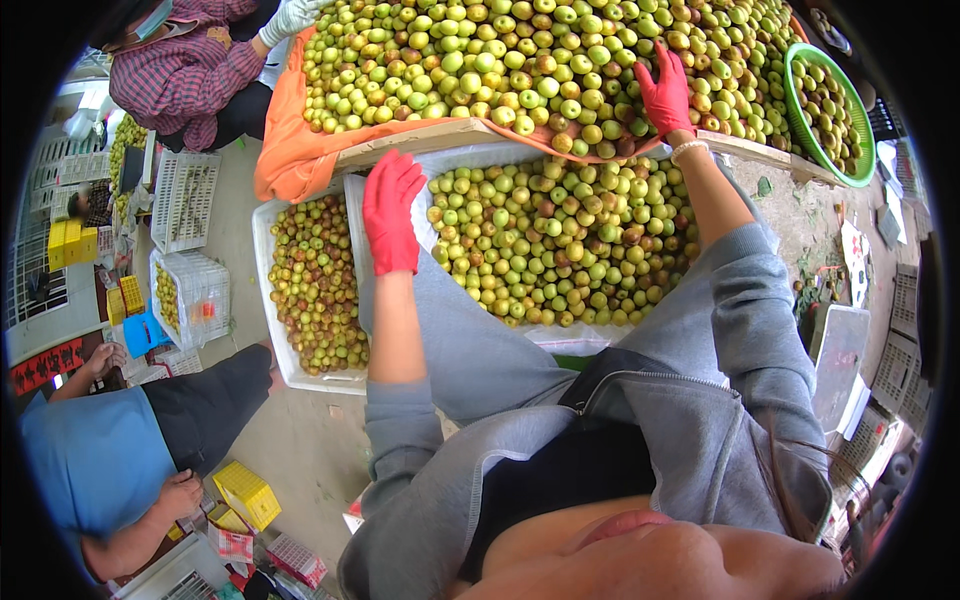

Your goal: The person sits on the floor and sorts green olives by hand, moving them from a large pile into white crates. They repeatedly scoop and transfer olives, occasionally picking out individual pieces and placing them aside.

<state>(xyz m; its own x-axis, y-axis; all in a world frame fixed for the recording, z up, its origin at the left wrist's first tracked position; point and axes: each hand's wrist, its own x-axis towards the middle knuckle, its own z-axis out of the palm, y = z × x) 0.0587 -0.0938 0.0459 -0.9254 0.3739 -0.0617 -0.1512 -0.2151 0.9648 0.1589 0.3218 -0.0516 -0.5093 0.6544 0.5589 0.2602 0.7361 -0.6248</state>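
Note:
My right hand, in a red glove, lies fingers spread on the heap of green and reddish jujubes atop the orange-cloth-lined wooden table. No jujube is visibly gripped in it. In a matching glove, my left hand is stretched flat below the table's edge, over the side of a white-lined container; its palm is hidden. Between my legs, that container holds loose jujubes. To its left, a white crate contains smaller, redder jujubes.
A green basket of jujubes stands at the table's right end. A co-worker in a plaid shirt has a gloved hand at the heap. Another person in blue is at left, near yellow baskets. White crates line the left.

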